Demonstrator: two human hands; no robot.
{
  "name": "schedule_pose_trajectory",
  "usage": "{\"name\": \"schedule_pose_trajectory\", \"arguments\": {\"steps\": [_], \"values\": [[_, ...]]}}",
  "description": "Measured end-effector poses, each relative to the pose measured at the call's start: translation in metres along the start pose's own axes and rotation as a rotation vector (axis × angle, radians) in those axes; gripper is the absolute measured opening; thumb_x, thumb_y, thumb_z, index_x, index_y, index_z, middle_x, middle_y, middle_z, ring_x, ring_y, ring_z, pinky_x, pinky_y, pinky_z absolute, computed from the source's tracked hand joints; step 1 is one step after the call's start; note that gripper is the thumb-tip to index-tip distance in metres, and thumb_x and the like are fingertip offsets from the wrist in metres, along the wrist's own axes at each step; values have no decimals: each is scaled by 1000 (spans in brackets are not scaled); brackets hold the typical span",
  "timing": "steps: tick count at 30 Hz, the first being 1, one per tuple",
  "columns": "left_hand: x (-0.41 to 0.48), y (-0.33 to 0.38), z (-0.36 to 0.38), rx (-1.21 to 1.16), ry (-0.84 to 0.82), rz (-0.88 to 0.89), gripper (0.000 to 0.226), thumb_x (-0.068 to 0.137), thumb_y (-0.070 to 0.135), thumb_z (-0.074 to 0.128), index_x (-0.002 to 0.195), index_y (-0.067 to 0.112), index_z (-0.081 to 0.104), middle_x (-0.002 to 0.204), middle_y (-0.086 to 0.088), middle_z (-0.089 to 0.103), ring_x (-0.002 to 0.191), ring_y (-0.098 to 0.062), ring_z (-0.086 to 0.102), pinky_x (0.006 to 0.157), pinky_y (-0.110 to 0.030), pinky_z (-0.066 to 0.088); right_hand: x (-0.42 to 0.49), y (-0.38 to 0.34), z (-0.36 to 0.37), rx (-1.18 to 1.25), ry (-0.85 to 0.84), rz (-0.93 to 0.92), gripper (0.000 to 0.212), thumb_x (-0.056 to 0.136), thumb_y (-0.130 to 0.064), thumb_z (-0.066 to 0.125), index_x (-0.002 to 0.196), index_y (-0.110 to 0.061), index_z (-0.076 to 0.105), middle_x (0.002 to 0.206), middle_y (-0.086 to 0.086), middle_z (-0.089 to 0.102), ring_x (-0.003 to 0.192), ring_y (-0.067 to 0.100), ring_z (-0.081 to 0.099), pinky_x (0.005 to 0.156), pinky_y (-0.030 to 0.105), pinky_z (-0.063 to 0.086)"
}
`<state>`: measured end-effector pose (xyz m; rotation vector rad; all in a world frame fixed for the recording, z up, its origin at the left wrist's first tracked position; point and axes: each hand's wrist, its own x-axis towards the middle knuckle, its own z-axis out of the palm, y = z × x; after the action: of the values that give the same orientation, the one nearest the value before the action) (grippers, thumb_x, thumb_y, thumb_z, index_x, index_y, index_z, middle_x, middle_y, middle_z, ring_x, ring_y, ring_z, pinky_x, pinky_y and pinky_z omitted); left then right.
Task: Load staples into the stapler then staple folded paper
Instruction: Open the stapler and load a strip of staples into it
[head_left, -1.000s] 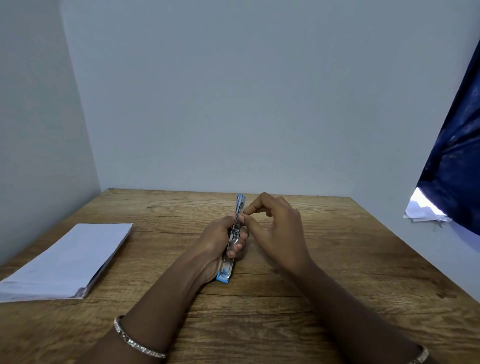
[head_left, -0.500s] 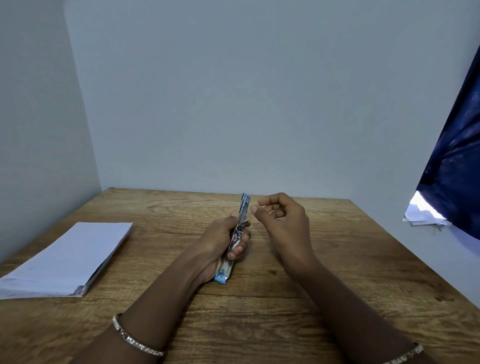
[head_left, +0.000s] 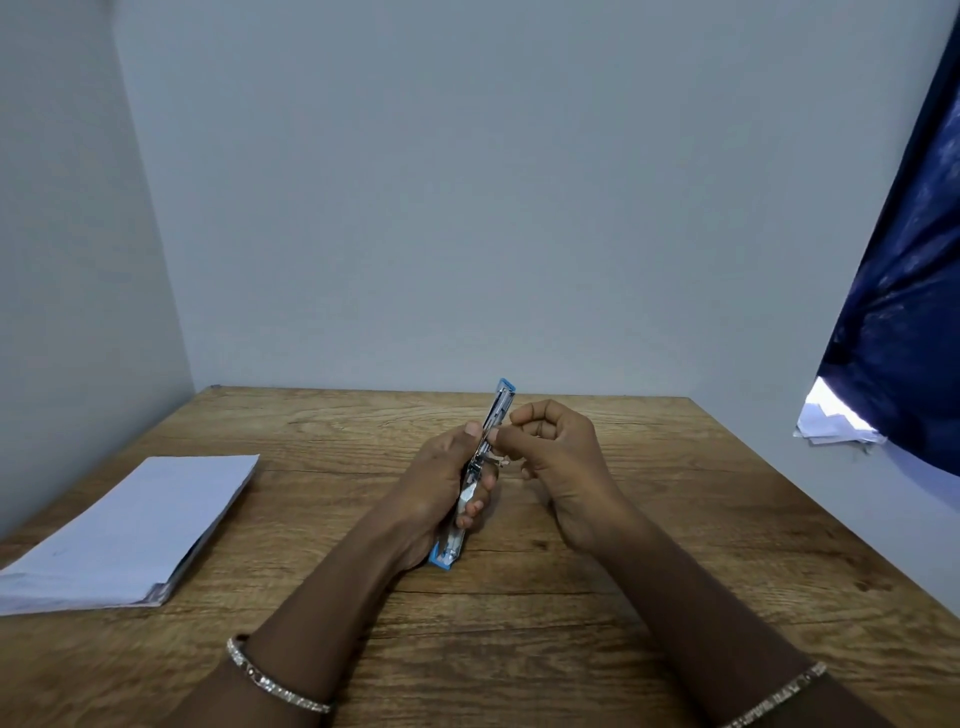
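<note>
Left hand (head_left: 441, 483) hides stapler (head_left: 480, 457) middle; staples indiscernible.

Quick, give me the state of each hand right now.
Left hand: closed around the blue stapler.
Right hand: fingers pinched at the stapler; what it holds cannot be told.

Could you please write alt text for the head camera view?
A left hand holds a blue stapler above a wooden table while the right hand pinches at its metal channel. Folded white paper lies at left.

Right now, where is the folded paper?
In the head view, the folded paper lies on the table's left side, apart from the left hand.
</note>
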<state>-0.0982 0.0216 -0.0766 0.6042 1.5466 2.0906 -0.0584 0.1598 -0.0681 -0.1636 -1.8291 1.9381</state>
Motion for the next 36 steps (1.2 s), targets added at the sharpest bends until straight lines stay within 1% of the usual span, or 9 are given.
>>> {"name": "schedule_pose_trajectory", "arguments": {"steps": [5,9,12,13,16,19,24,27,36], "values": [[2,0,-3,47,31,123,33,105,40,45,86,22,66,61,-6,54,36,-11,40,35,-17,33,-2,-4,3,-24,-28,-21,32,73,-7,87,89,-13,60,68,-3,62,56,2,61,52,16,44],[2,1,-4,58,18,152,37,105,40,44,81,25,67,62,-6,58,37,-12,42,36,-19,37,-7,-4,7,-65,0,-90,29,73,-10,87,85,-15,60,75,1,62,58,6,60,56,19,47],[1,0,-4,62,19,144,35,105,41,44,87,21,66,64,-7,61,37,-13,43,37,-19,38,-9,-2,8,-118,58,-148,29,70,-16,89,80,-19,62,77,3,65,70,17,65,69,36,54],[1,0,-5,53,16,134,34,105,41,44,90,20,66,64,-7,61,37,-13,44,37,-19,38,-8,-1,8,-143,74,-166,29,69,-18,89,78,-22,62,76,2,66,71,18,65,69,38,54],[0,-1,-4,42,4,111,32,106,39,43,99,15,63,65,-6,63,37,-13,45,37,-19,38,-6,0,9,-170,82,-193,26,70,-21,88,75,-26,63,75,-1,67,68,16,62,64,35,53],[0,-2,-3,54,1,110,32,107,38,42,99,13,60,65,-7,63,37,-13,45,37,-19,38,-5,1,8,-211,83,-224,24,72,-18,87,79,-26,65,78,0,68,67,14,61,63,36,54],[0,-2,-2,45,13,106,33,107,36,41,103,7,56,64,-8,63,35,-13,45,36,-18,38,-7,-1,8,-307,95,-304,25,75,-19,85,90,-26,67,72,-7,64,52,5,50,51,25,47],[0,-2,-3,29,24,101,33,107,36,41,101,7,55,63,-9,62,35,-14,45,37,-19,39,-8,-2,9,-346,76,-351,26,76,-15,85,92,-25,67,72,-4,65,44,-1,49,46,18,45],[2,-4,-6,48,15,110,34,108,35,39,99,7,57,62,-9,64,34,-14,48,36,-20,41,-9,-2,8,-389,75,-342,21,74,-14,87,89,-21,74,70,-3,68,39,-1,52,44,14,42]]}}
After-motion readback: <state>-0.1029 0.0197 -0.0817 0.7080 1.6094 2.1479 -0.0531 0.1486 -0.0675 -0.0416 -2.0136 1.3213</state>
